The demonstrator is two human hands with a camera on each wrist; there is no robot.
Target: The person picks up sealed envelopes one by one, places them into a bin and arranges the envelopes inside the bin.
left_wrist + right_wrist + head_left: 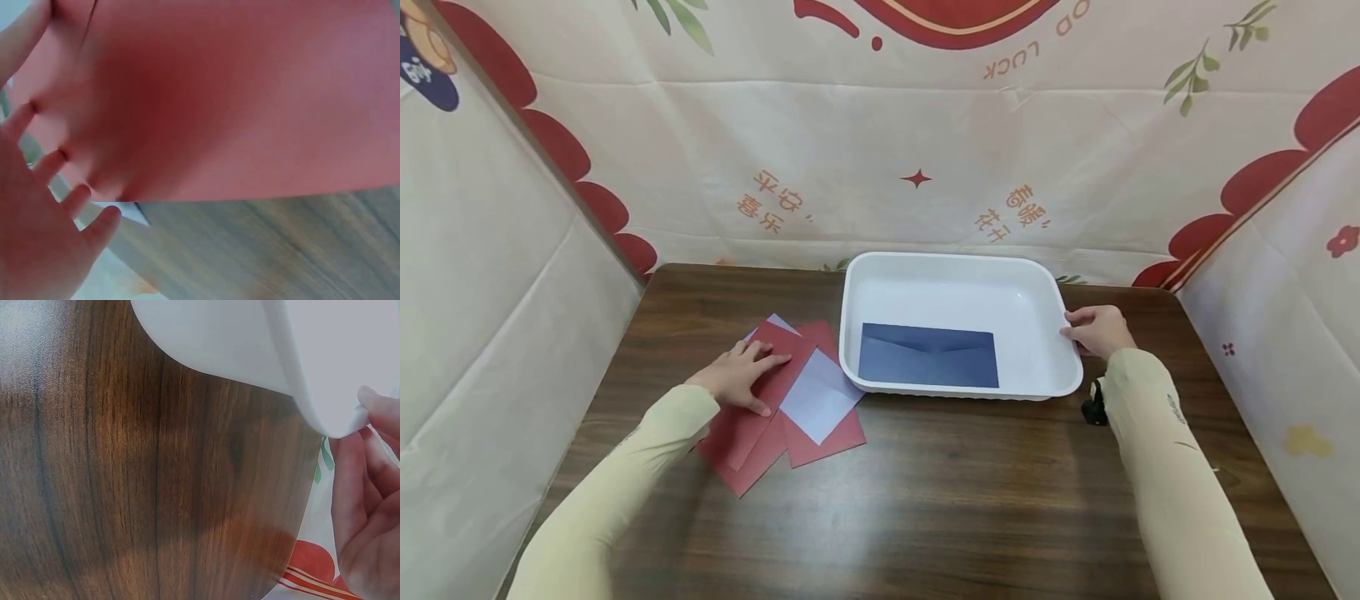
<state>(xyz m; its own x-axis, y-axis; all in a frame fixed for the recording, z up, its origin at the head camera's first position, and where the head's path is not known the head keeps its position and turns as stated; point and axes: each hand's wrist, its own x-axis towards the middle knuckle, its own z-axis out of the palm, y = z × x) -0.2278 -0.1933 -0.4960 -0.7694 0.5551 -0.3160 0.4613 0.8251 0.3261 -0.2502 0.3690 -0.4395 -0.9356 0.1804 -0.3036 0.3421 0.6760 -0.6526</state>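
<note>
Spreading over the pile, the left hand [733, 377] is resting its loosely opened fingers on the top red envelope [775, 386], with no grip on it showing, while the right hand [1099, 331] is pinching the right rim of the white tray [955, 292], thumb above and fingers below. The dark blue envelope [932, 362] is lying flat inside the tray at its near left, and the pile is lying on the table [925, 500] just left of the tray, with a lavender envelope [822, 396] and a lower red envelope [842, 437] overlapping in it. Any sideways drag by the left hand could be pulling several pieces along at once, since nothing is visibly binding the layers. The lavender corner is meeting the tray's near-left corner, so a shifting tray could be creasing or trapping it. Lifting at only 1 side could be tipping the tray and sliding the blue envelope across its floor. Overlap is hiding how many envelopes are there, and whether that lavender tip is running under the rim is hard to tell. The left wrist view is cutting off the thumb; the right wrist view is leaving out the tray's contents.
</note>
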